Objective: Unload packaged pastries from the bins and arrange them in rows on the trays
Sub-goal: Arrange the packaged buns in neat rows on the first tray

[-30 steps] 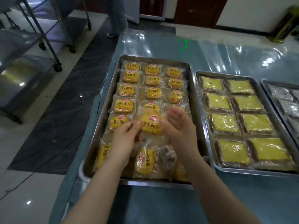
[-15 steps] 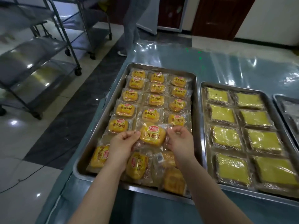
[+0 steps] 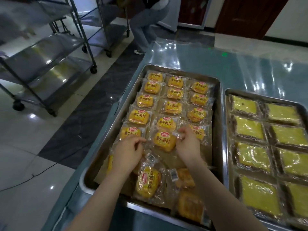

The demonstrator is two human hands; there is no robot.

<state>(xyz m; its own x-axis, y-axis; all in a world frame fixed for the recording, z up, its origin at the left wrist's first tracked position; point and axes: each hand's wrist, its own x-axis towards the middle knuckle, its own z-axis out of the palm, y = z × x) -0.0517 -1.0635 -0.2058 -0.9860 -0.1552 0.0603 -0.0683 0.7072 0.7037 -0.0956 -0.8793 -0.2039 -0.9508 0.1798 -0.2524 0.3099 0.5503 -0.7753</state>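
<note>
A: Head view. What is changing?
B: The pastry pack (image 3: 164, 140), lifted a second ago, is now lying flat at the centre of the tray (image 3: 220, 122), extending the middle column.
A: Grip?
B: The left hand (image 3: 128, 154) at 9 o'clock and the right hand (image 3: 188, 144) at 3 o'clock are pinching its wrapper edges. Loose packs (image 3: 147, 182) are waiting at 6 o'clock.

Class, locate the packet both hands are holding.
Head view: bun packet in the left tray, ending the middle column, between the left hand and right hand.
</note>
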